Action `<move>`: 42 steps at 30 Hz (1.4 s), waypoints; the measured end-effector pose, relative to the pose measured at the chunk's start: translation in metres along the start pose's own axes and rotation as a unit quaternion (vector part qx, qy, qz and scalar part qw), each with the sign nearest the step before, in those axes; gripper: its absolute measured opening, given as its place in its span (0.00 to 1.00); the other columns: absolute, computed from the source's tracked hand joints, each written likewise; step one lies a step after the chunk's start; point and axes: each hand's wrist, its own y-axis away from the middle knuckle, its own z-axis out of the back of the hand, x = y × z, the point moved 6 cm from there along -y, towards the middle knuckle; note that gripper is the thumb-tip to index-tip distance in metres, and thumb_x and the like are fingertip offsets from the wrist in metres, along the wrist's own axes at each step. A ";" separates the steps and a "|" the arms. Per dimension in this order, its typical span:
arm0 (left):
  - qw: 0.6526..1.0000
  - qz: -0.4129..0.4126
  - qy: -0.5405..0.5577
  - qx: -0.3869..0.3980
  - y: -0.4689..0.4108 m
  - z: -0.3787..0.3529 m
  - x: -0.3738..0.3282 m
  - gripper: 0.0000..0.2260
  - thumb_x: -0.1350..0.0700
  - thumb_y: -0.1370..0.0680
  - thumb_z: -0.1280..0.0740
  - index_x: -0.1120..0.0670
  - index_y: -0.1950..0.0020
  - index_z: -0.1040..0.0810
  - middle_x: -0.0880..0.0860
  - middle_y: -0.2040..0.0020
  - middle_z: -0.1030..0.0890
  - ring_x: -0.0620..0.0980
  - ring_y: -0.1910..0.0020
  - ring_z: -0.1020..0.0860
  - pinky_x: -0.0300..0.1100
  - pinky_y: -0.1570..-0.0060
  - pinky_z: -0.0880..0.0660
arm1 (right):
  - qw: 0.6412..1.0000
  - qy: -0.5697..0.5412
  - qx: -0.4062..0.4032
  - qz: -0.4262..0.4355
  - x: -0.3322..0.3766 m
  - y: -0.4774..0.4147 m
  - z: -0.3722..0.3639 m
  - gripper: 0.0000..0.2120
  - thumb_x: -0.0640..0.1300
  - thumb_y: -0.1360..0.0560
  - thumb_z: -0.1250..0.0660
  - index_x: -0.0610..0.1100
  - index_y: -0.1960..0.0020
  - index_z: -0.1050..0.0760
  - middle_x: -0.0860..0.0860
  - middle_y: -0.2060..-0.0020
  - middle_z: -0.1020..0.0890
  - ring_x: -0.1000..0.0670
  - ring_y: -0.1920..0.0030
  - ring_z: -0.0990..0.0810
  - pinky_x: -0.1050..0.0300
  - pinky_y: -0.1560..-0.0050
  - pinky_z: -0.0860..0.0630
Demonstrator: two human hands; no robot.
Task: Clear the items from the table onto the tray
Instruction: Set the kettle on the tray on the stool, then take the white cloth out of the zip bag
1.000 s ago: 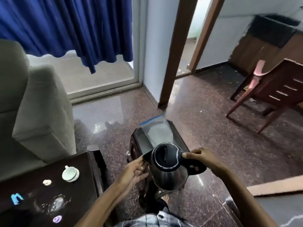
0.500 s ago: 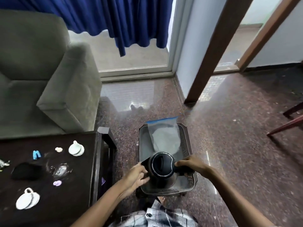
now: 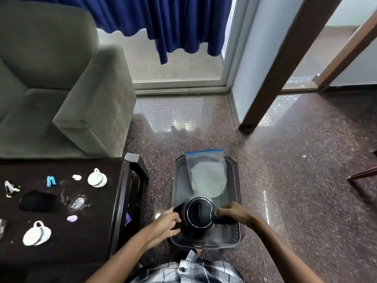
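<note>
A steel kettle with a black lid (image 3: pixel 199 213) stands in the near end of the grey perforated tray (image 3: pixel 234 178) on the floor. My right hand (image 3: pixel 232 213) grips the kettle's black handle. My left hand (image 3: pixel 167 223) presses against the kettle's left side. A clear zip bag with white contents (image 3: pixel 207 176) lies in the tray's far half. On the dark table (image 3: pixel 98 231) at the left remain two white cups (image 3: pixel 97 178) (image 3: pixel 36 233), a black cloth (image 3: pixel 37 201), a blue clip (image 3: pixel 51 181) and small bits.
A grey armchair (image 3: pixel 61 88) stands behind the table. Blue curtains (image 3: pixel 173 23) hang over a glass door. A brown door frame (image 3: pixel 281 64) rises at the right, and a chair leg (image 3: pixel 363 174) shows at the right edge. The floor is polished stone.
The kettle has come down from in front of me into the near end of the tray. My view has tilted down and left, showing more of the table.
</note>
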 end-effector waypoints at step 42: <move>0.946 -0.172 0.178 -0.211 0.178 0.248 0.019 0.27 0.45 0.33 0.26 0.47 0.37 0.31 0.51 0.37 0.26 0.53 0.35 0.29 0.51 0.37 0.32 | 0.875 -0.469 0.112 0.039 0.270 0.008 -0.211 0.08 0.34 0.28 0.38 0.42 0.64 0.30 0.50 0.80 0.31 0.54 0.80 0.31 0.64 0.79 0.33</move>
